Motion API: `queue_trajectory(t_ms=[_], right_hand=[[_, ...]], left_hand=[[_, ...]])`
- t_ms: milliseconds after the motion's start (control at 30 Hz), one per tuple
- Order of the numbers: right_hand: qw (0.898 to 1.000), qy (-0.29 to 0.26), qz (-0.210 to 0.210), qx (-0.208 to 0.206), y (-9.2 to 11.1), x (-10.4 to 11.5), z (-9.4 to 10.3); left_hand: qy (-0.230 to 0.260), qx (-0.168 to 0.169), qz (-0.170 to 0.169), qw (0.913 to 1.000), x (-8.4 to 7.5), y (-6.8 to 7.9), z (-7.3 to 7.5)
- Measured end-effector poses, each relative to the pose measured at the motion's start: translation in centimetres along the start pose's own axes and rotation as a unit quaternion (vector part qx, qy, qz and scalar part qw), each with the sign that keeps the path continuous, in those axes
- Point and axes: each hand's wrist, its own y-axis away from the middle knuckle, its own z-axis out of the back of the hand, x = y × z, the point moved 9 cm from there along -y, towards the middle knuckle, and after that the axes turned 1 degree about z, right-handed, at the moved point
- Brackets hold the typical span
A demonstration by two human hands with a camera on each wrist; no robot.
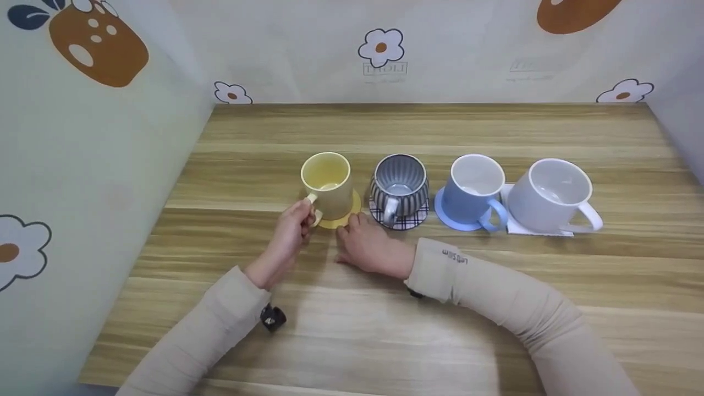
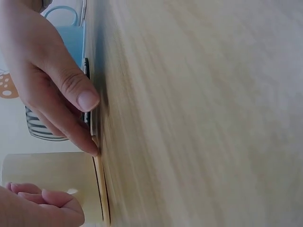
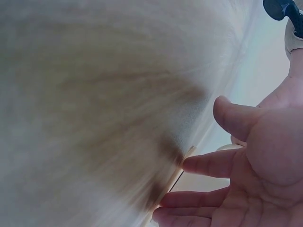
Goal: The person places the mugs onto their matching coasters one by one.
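Note:
My left hand [image 1: 286,236] grips the handle of a yellow mug [image 1: 338,203], which stands upright on a round yellow coaster [image 1: 355,204]. Just right of it, my right hand [image 1: 371,247] touches the coaster's near edge with its fingertips. The right wrist view shows that hand [image 3: 265,165] with its fingers extended against the thin edge and the thumb apart. Seen from the left wrist, the coaster [image 2: 105,201] lies flat on the table under the mug [image 2: 52,165]. Part of the mug's handle is hidden by my left fingers.
To the right stand a grey striped mug [image 1: 410,206] on a checked coaster [image 1: 407,221], a blue mug [image 1: 462,203] on a blue coaster [image 1: 441,209], and a white mug [image 1: 528,203] on a white square coaster [image 1: 542,231]. A patterned wall covering [image 1: 308,55] borders the wooden table [image 1: 308,126].

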Motion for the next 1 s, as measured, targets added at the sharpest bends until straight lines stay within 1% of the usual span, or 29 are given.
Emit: queue_trajectory(t_ms=[233,433,600,700,767,833,900,933,1000], right_hand=[[1.0,-0.004,-0.009,-0.022,0.0,-0.1,0.3],[0.999,-0.002,0.001,-0.038,0.1,0.0,0.4],[0.999,-0.006,-0.003,-0.032,0.1,-0.1,0.3],[1.0,-0.007,-0.005,-0.024,-0.1,-0.3,0.1],[1.0,-0.011,-0.002,-0.012,-0.1,-0.3,0.0],[1.0,-0.028,0.0,0.014,-0.1,-0.3,-0.2],[0.997,-0.057,0.0,0.05,0.1,-0.4,-0.5],[0.995,-0.071,0.0,0.064,0.2,-0.5,-0.5],[0.991,-0.104,0.006,0.079,0.5,-0.6,-0.3]], left_hand=[[-0.025,0.013,-0.002,0.9996,0.2,0.0,-0.2],[-0.031,0.02,0.004,0.9993,0.0,0.2,-0.2],[-0.026,0.026,0.002,0.9993,-0.1,0.2,-0.3],[-0.027,0.025,-0.007,0.9993,-0.2,0.0,-0.3],[-0.033,0.021,-0.014,0.9991,-0.2,-0.1,-0.3],[-0.058,0.015,-0.028,0.9978,-0.4,-0.1,-0.2],[-0.1,0.002,-0.047,0.9939,-0.8,-0.1,0.0],[-0.131,-0.007,-0.059,0.9895,-1.0,0.0,0.2],[-0.204,-0.029,-0.087,0.9747,-1.7,0.2,0.6]])
